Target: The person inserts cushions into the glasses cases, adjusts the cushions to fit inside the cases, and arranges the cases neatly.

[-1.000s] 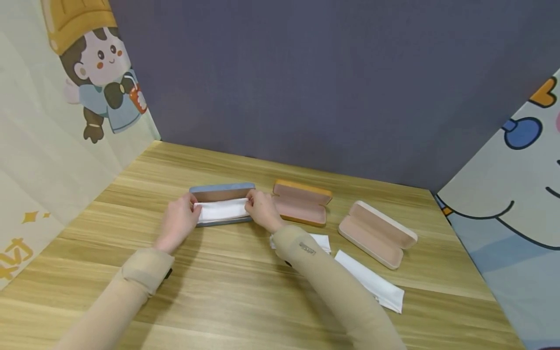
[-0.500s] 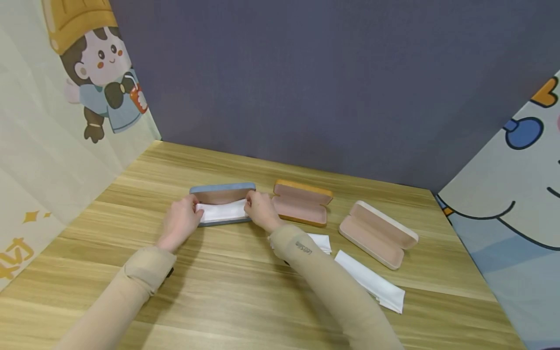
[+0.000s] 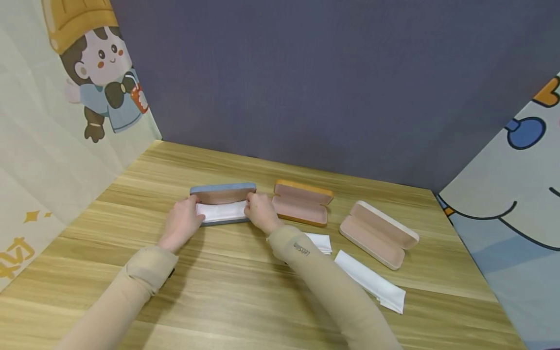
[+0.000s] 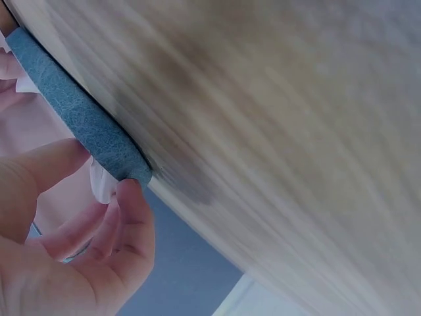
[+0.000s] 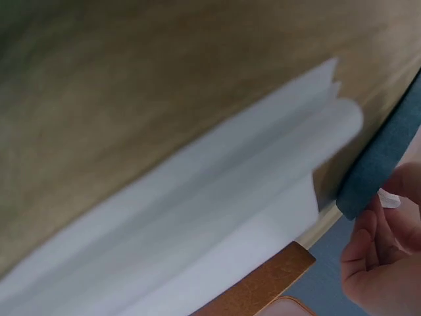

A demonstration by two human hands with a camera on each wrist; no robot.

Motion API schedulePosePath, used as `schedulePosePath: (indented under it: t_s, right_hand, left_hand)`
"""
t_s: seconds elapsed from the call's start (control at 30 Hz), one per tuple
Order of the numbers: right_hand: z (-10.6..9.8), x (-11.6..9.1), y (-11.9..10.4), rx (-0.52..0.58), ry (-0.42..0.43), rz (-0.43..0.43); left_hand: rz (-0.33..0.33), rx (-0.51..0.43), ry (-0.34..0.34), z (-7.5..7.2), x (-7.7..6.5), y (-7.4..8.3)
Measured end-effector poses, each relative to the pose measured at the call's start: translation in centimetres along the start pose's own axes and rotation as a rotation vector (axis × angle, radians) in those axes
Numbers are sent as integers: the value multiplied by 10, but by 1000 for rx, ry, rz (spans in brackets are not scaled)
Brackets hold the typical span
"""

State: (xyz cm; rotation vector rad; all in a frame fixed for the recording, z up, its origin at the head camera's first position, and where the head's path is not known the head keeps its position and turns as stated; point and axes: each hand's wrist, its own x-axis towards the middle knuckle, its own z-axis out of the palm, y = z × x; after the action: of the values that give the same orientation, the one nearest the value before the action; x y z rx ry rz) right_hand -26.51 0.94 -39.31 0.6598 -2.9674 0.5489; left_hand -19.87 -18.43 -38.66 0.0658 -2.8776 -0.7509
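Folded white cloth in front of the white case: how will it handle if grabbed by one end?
Probably floppy: the cloth looks like thin, soft fabric lying flat on the table. It may start unfolding, since its layers look offset at the near end. Likely light too, being only a slim folded strip.

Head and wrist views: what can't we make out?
Middle cloth, left end: head view, behind right sleeve.
White cloth in blue case, right end: head view, behind right hand.
Orange case: right wrist view, cut off by bottom edge.
Table grain: left wrist view, blurred.
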Motion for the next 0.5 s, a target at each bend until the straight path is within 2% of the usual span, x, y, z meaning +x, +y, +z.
schedulePosePath:
  t_s: [0.3, 0.5]
  right_hand:
    - [1, 0, -1, -61, 17, -16]
    - [1, -1, -1, -55, 17, -18]
  left_hand:
    - [9, 10, -12, -1, -2, 0]
    - [27, 8, -6, -2, -3, 0]
